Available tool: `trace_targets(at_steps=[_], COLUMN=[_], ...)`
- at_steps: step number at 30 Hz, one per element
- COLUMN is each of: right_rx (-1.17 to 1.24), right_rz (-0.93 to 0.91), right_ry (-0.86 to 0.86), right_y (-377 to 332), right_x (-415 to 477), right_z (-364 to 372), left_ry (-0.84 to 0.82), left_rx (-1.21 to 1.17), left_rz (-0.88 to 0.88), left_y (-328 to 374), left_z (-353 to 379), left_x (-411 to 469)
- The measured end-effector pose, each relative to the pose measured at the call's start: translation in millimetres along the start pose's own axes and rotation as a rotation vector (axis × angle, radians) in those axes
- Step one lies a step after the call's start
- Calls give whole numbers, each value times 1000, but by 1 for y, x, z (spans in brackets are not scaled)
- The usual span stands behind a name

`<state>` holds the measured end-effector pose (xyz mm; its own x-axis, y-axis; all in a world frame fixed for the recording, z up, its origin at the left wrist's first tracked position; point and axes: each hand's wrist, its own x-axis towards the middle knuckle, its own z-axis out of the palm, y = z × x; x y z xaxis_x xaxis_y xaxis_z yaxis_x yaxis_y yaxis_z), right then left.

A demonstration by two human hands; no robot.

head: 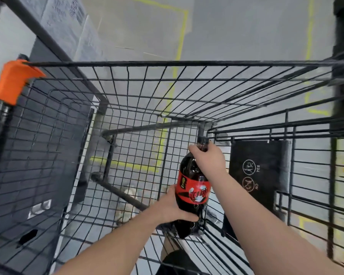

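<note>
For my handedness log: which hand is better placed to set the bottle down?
Probably right: the right hand grips the bottle by the neck from above; the left hand only cups its lower side.

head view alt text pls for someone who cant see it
A person holds a dark soda bottle with a red label inside a black wire shopping cart, the right grip round its neck and the left grip round its lower body. An orange corner guard sits on the cart's far left rim; yellow floor lines show through the mesh.
</note>
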<state>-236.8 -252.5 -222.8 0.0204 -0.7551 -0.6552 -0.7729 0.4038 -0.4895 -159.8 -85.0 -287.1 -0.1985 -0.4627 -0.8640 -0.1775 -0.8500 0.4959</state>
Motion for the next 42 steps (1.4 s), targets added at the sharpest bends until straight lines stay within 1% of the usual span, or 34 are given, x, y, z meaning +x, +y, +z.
trace_targets(at_steps=[3, 5, 11, 15, 18, 21, 23, 26, 29, 33, 38, 42], right_rx=[39, 49, 118, 165, 218, 278, 275, 238, 161, 177, 250, 340], right_rz=[-17, -28, -34, -78, -127, -200, -265, -385, -550, -749, -895, -993], right_ry=[15, 2, -37, -30, -22, -11, -12, -44, -65, -95, -182, -198], right_y=[6, 8, 5, -9, -28, -54, -78, -111, -143, -175, -201, -220], right_x=[-10, -15, -35, -55, -75, -101, -124, -161, -205, -249, -281, -295], right_z=[-2, -5, -27, -50, -72, -95, -114, -146, -181, -218, -245, -243], left_ry=[-46, -26, 109, 194, 271, 371, 430, 508, 573, 663, 807, 938], left_rx=[16, 12, 35, 58, 136, 183, 206, 230, 236, 179, 104, 68], left_rz=[76, 75, 48, 106, 160, 233, 286, 348, 440, 545, 666, 755], left_y=[-8, -11, -6, 13, 39, 64, 83, 113, 144, 180, 215, 228], left_z=[5, 9, 17, 7, -5, -17, -26, -38, -47, -55, -53, -54], left_x=[7, 9, -1, -25, -54, -86, -112, -159, -206, -269, -332, -373])
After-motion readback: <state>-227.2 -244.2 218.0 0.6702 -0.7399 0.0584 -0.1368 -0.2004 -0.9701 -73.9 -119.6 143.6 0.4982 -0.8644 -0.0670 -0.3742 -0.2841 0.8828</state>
